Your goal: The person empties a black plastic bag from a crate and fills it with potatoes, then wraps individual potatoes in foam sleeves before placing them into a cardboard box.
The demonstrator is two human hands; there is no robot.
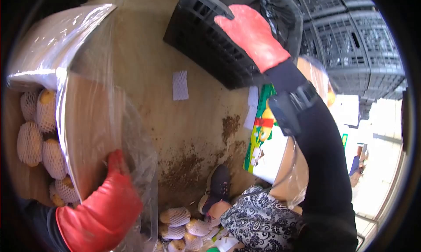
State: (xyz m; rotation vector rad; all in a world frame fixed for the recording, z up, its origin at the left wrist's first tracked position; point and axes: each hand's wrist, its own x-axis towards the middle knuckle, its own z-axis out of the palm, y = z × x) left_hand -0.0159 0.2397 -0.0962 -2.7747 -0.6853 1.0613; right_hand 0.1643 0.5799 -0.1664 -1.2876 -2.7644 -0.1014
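My left hand (103,208), in a red glove, is closed at the side wall of an open cardboard box (90,120); some of its fingers are hidden. Inside that box lie yellow fruits in white foam nets (30,142). Clear plastic film (138,164) hangs over the box wall beside this hand. My right hand (254,32), in a lighter red glove, grips the rim of a black plastic crate (210,46). The crate is tilted and lined with black plastic (283,15). A dark device is strapped around my right forearm.
Netted fruits (177,219) lie in a heap at the bottom, near a dark shoe (219,182) and patterned cloth (263,221). A green and white printed box (267,151) stands right. Black crates (337,41) are stacked behind. Dirt and a foam net (180,85) lie on the brown floor.
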